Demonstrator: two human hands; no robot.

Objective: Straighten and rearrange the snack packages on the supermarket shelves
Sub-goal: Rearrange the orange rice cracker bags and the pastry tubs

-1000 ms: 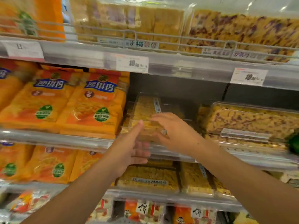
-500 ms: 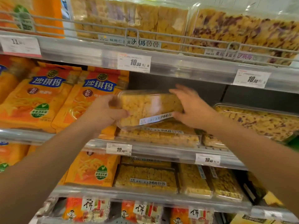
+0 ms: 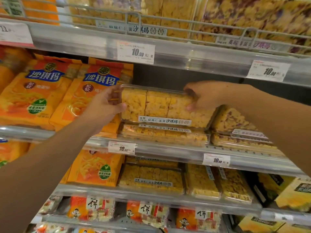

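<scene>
A clear plastic box of yellow sachima stands tilted on its long edge on the middle shelf, resting on a flat box of the same kind. My left hand grips its left end, thumb on the front face. My right hand grips its top right corner, fingers curled over the front. Both arms reach in from below.
Orange sachima bags stand just left of the box. Boxes with purple bits are stacked on its right. The upper shelf edge with price tags hangs close above. More boxes and bags fill the lower shelves.
Both hands lifted the box from lying flat, tipped it upright facing front, and lowered it onto the box beneath. The camera moved closer.
</scene>
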